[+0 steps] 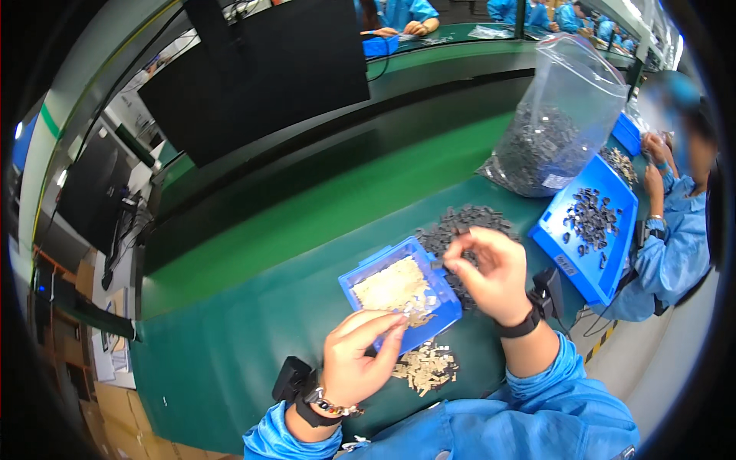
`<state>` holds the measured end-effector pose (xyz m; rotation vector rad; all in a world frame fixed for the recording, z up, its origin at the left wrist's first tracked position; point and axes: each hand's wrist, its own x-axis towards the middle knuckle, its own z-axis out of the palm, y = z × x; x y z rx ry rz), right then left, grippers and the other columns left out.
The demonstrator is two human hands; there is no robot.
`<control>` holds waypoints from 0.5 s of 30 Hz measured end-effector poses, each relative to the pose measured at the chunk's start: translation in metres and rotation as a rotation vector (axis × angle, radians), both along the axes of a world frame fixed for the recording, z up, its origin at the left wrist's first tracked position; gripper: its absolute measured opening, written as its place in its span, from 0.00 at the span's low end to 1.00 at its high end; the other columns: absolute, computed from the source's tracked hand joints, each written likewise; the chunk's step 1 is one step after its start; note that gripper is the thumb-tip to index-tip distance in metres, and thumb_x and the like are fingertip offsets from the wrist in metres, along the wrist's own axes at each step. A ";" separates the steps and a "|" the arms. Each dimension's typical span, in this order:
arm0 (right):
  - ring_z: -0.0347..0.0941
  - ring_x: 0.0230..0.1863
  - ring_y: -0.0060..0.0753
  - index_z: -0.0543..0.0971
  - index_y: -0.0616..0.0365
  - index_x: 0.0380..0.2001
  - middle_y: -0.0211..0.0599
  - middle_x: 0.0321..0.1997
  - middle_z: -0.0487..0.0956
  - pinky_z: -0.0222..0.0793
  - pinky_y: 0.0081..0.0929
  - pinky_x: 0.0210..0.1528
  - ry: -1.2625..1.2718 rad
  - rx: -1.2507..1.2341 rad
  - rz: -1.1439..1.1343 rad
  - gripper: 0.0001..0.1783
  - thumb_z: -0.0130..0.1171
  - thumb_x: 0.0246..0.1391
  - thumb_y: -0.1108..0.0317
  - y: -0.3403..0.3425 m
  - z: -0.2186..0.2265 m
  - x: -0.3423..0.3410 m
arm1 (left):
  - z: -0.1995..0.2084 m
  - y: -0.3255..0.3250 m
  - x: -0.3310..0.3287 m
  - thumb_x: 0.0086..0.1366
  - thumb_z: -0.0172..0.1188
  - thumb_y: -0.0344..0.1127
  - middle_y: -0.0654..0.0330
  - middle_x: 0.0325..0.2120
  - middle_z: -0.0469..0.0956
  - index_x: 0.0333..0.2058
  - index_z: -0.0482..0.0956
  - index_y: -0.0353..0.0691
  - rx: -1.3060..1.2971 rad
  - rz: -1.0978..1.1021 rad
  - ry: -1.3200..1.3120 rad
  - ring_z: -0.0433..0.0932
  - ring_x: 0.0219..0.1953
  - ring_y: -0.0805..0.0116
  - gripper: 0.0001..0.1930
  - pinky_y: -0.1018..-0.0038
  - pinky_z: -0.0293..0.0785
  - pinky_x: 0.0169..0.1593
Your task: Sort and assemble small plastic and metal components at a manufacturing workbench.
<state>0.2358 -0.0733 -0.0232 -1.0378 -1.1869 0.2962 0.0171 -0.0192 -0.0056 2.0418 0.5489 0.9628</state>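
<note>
My left hand [359, 359] is closed in a pinch over the near left edge of a small blue bin [447, 308]. Whatever lies between its fingertips is too small to make out. Pale, flat little pieces [392, 285] fill much of that bin. To the right, my right hand [494, 270] pinches a small black piece [438, 264] between thumb and fingers, beside the bin's right side. Under and behind that hand spreads a heap of small black pieces [479, 217]. A loose pile of gold-coloured flat pieces [427, 369] lies on the green table just in front of the bin.
A large clear zip bag [543, 146] of dark pieces stands at the back right. Beside it is a blue tray [586, 277] with black pieces. A co-worker [675, 238] sits at the far right. A dark monitor [261, 77] hangs over the green table [222, 353].
</note>
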 end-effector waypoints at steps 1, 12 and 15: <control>0.80 0.35 0.35 0.78 0.62 0.44 0.38 0.32 0.82 0.75 0.29 0.40 -0.200 0.041 -0.050 0.18 0.65 0.46 0.82 -0.001 0.004 -0.009 | -0.001 -0.002 0.000 0.58 0.62 0.19 0.52 0.34 0.84 0.39 0.82 0.30 -0.008 0.015 -0.034 0.83 0.37 0.64 0.09 0.72 0.79 0.42; 0.79 0.29 0.40 0.80 0.63 0.39 0.41 0.32 0.82 0.76 0.31 0.31 -0.512 0.096 -0.026 0.17 0.70 0.42 0.78 -0.007 0.009 -0.054 | -0.001 -0.001 -0.001 0.51 0.68 0.20 0.53 0.31 0.84 0.36 0.83 0.31 0.218 0.135 0.069 0.83 0.33 0.65 0.11 0.74 0.79 0.37; 0.81 0.30 0.40 0.80 0.64 0.40 0.42 0.33 0.82 0.77 0.30 0.33 -0.459 0.088 0.013 0.18 0.71 0.43 0.76 -0.007 0.007 -0.056 | 0.001 -0.006 -0.002 0.51 0.68 0.21 0.53 0.30 0.84 0.36 0.83 0.32 0.001 0.175 0.058 0.84 0.32 0.65 0.11 0.74 0.79 0.37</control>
